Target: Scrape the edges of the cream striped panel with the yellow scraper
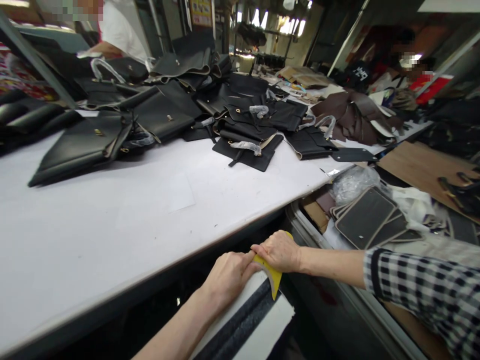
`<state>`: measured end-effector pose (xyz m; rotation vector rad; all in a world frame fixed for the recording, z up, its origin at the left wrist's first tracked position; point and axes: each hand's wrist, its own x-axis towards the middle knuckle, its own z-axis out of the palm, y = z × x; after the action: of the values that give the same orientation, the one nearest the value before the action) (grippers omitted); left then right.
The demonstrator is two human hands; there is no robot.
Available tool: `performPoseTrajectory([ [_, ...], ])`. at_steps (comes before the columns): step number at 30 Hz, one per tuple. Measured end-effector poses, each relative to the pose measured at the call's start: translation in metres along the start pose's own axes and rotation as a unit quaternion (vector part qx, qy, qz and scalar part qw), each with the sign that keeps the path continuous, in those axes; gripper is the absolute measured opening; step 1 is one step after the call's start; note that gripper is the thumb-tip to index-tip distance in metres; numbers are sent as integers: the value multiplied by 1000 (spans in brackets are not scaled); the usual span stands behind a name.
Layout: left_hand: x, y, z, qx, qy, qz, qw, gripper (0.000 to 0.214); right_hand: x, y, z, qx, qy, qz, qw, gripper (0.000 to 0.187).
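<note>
A curved yellow sheet [275,278] with a pale edge is bent between my hands, past the front edge of the white table. My right hand [280,251] is closed over its top. My left hand [229,274] is also closed at the sheet's near side, its fingertips meeting the right thumb. Beneath the sheet lies a white board [268,325] with a dark rough strip [243,320] along it. The sheet's lower tip comes down at the end of that strip. My fingers hide part of the sheet.
The long white table [123,225] bears several black leather bags [165,110] with plastic-wrapped handles. Brown leather pieces [348,115] are heaped farther right. Dark rounded panels [367,217] and clear plastic [356,182] lie beside my right arm. A person in white [120,30] is across the table.
</note>
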<state>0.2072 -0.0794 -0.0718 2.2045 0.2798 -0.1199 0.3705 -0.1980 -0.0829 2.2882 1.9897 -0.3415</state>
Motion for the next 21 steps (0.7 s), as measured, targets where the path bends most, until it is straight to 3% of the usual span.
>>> performPoseTrajectory([
  [4, -3, -4, -9, -208, -29, -70, 975, 49, -7, -9, 0, -12, 6, 17, 1000, 65],
  [8, 7, -12, -13, -293, -40, -138, 945, 57, -12, -16, -1, -38, 12, 37, 999, 66],
  [15, 27, -24, -12, -321, -70, -208, 921, 41, -28, -24, -2, -47, 25, 54, 997, 68],
  [21, 29, -31, -11, -316, -86, -173, 929, 44, -36, -24, 9, 22, 41, 75, 996, 73],
])
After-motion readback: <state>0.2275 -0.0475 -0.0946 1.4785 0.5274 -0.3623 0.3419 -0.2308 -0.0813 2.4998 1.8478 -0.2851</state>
